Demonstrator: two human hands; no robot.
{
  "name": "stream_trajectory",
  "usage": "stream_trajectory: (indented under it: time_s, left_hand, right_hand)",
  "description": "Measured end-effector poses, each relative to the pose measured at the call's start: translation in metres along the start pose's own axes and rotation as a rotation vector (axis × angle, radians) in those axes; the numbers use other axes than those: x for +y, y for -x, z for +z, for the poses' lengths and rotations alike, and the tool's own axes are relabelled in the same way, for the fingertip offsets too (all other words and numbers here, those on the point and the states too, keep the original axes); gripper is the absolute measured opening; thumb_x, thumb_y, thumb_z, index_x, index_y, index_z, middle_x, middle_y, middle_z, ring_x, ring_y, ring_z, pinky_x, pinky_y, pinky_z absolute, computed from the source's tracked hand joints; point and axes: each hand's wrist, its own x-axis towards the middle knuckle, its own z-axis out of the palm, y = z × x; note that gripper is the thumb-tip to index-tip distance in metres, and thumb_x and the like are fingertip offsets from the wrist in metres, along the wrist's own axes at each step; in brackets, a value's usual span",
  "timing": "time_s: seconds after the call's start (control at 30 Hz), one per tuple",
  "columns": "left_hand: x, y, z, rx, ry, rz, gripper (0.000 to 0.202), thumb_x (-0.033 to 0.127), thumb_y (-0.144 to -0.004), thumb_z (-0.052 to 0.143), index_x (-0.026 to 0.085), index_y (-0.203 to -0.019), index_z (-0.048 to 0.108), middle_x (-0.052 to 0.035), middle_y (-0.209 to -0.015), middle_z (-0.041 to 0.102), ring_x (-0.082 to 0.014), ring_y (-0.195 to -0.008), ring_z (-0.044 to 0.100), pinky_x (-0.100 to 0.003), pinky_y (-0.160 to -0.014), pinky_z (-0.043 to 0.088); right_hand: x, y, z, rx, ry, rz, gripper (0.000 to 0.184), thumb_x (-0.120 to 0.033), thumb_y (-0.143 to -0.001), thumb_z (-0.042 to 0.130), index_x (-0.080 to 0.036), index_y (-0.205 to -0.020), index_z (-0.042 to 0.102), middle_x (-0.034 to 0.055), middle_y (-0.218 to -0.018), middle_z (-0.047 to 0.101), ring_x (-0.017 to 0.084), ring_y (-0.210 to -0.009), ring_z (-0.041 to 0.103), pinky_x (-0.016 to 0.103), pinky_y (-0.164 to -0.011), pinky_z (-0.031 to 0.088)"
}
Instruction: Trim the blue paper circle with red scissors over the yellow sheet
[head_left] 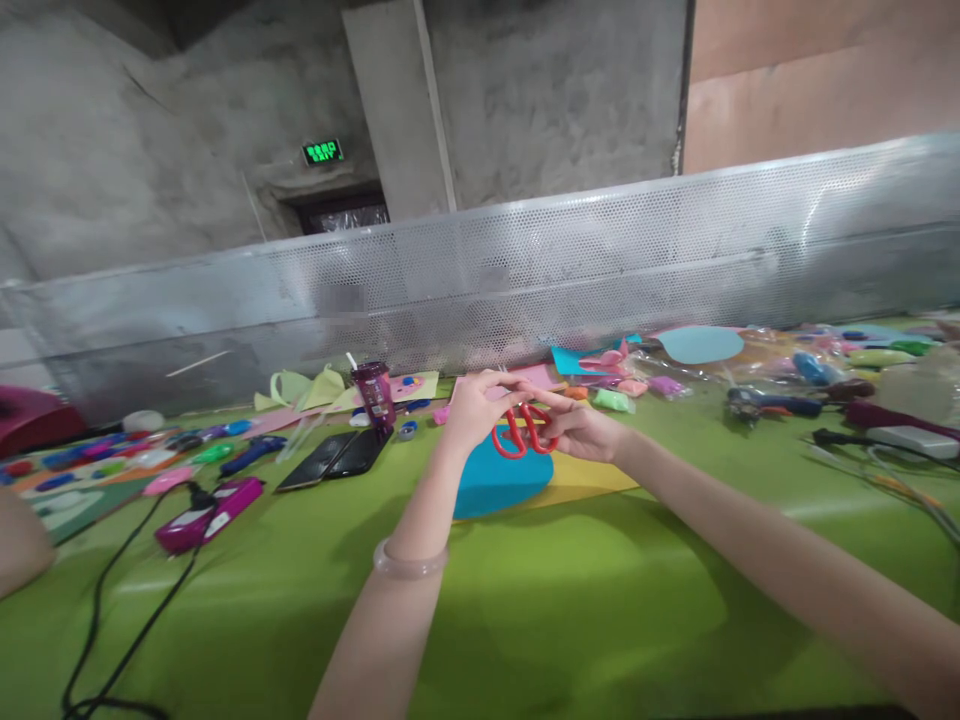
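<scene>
Red-handled scissors (511,442) are held up between my two hands, with the handle loops hanging toward me. My left hand (480,402), with a pale bangle on its wrist, is closed at the upper part of the scissors, where the fingers hide the blades. My right hand (589,428) grips them from the right, its fingers by the handle loops. Below the hands lies a rounded piece of blue paper (499,485), on top of a yellow sheet (596,482) on the green table.
A purple cup with a straw (375,395) stands behind a black phone case (330,458). At left are a magenta power strip (210,515) with a black cable and a person's arm (22,540). Clay packets (613,400) and a glue gun (772,403) lie right. A perforated metal barrier (525,270) runs behind.
</scene>
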Motion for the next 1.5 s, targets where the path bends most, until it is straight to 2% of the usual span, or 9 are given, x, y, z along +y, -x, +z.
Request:
stream_trajectory:
  time_s: [0.4, 0.6, 0.7, 0.8, 0.9, 0.97, 1.1, 1.23, 1.5]
  left_hand:
    - [-0.002, 0.000, 0.002, -0.011, 0.041, -0.025, 0.017, 0.030, -0.073, 0.061, 0.022, -0.087, 0.066, -0.0041, -0.088, 0.066, -0.0171, -0.086, 0.059, -0.033, -0.082, 0.044]
    - [-0.014, -0.002, 0.005, -0.032, 0.126, -0.158, 0.061, 0.032, -0.070, 0.064, 0.026, -0.125, 0.040, -0.0084, -0.119, 0.053, -0.0187, -0.103, 0.053, -0.034, -0.085, 0.043]
    - [-0.024, -0.001, 0.006, -0.080, 0.095, -0.325, 0.045, 0.036, -0.073, 0.059, 0.018, -0.114, 0.052, -0.0118, -0.108, 0.059, -0.0205, -0.094, 0.057, -0.034, -0.078, 0.046]
    - [-0.033, -0.001, 0.006, -0.163, 0.061, -0.352, 0.021, 0.030, -0.076, 0.056, 0.014, -0.088, 0.064, -0.0101, -0.090, 0.066, -0.0202, -0.083, 0.060, -0.034, -0.075, 0.046]
    - [-0.037, -0.002, 0.008, -0.100, 0.117, -0.340, 0.013, 0.021, -0.075, 0.055, 0.014, -0.081, 0.065, -0.0081, -0.084, 0.067, -0.0185, -0.080, 0.061, -0.032, -0.074, 0.047]
    - [-0.038, -0.003, 0.011, -0.017, 0.213, -0.363, 0.014, 0.019, -0.074, 0.056, 0.014, -0.084, 0.064, -0.0079, -0.084, 0.067, -0.0170, -0.077, 0.061, -0.031, -0.072, 0.047]
    - [-0.037, -0.005, 0.021, 0.173, 0.319, -0.428, 0.015, 0.019, -0.073, 0.058, 0.012, -0.085, 0.059, -0.0068, -0.074, 0.066, -0.0154, -0.067, 0.062, -0.029, -0.064, 0.048]
    - [-0.030, -0.004, 0.033, 0.306, 0.280, -0.310, 0.014, 0.024, -0.072, 0.060, 0.014, -0.082, 0.056, -0.0052, -0.076, 0.065, -0.0148, -0.070, 0.062, -0.027, -0.067, 0.048]
    - [-0.013, -0.004, 0.041, 0.325, 0.175, -0.199, 0.011, 0.027, -0.074, 0.058, 0.017, -0.079, 0.058, -0.0038, -0.079, 0.065, -0.0152, -0.077, 0.061, -0.027, -0.071, 0.045]
  right_hand:
    - [0.000, -0.001, 0.001, 0.041, 0.019, 0.004, 0.070, 0.006, -0.060, 0.045, -0.030, -0.120, 0.047, -0.0005, -0.112, 0.058, 0.011, -0.087, 0.060, 0.024, -0.075, 0.047]
    - [-0.003, -0.003, -0.006, 0.173, -0.003, -0.084, 0.072, 0.007, -0.059, 0.043, -0.033, -0.120, 0.049, -0.0029, -0.099, 0.064, 0.007, -0.073, 0.060, 0.020, -0.070, 0.048]
    - [-0.005, -0.002, -0.004, 0.212, 0.031, -0.099, 0.072, 0.005, -0.061, 0.044, -0.031, -0.123, 0.046, -0.0009, -0.102, 0.063, 0.010, -0.078, 0.060, 0.026, -0.075, 0.048]
    - [-0.006, -0.002, 0.001, 0.202, 0.075, -0.111, 0.078, 0.001, -0.066, 0.048, -0.033, -0.133, 0.029, 0.0004, -0.103, 0.063, 0.013, -0.086, 0.060, 0.035, -0.083, 0.046]
    - [-0.008, -0.003, 0.004, 0.209, 0.070, -0.159, 0.076, -0.013, -0.077, 0.049, -0.038, -0.137, 0.009, -0.0001, -0.099, 0.064, 0.015, -0.086, 0.061, 0.043, -0.085, 0.044]
    - [-0.009, -0.005, 0.003, 0.228, 0.032, -0.205, 0.070, -0.020, -0.082, 0.046, -0.038, -0.137, 0.007, -0.0004, -0.096, 0.065, 0.016, -0.084, 0.062, 0.044, -0.085, 0.044]
    - [-0.008, -0.006, -0.004, 0.252, -0.010, -0.234, 0.068, -0.012, -0.076, 0.054, -0.034, -0.132, 0.024, -0.0012, -0.094, 0.065, 0.014, -0.088, 0.061, 0.038, -0.088, 0.043]
    - [-0.001, -0.008, -0.005, 0.196, 0.016, -0.171, 0.045, -0.015, -0.069, 0.064, -0.022, -0.111, 0.053, 0.0044, -0.097, 0.064, 0.016, -0.091, 0.059, 0.033, -0.085, 0.044]
    - [0.002, -0.009, 0.000, 0.185, 0.126, -0.217, 0.027, -0.027, -0.071, 0.066, -0.020, -0.097, 0.060, 0.0051, -0.094, 0.064, 0.014, -0.084, 0.058, 0.029, -0.076, 0.044]
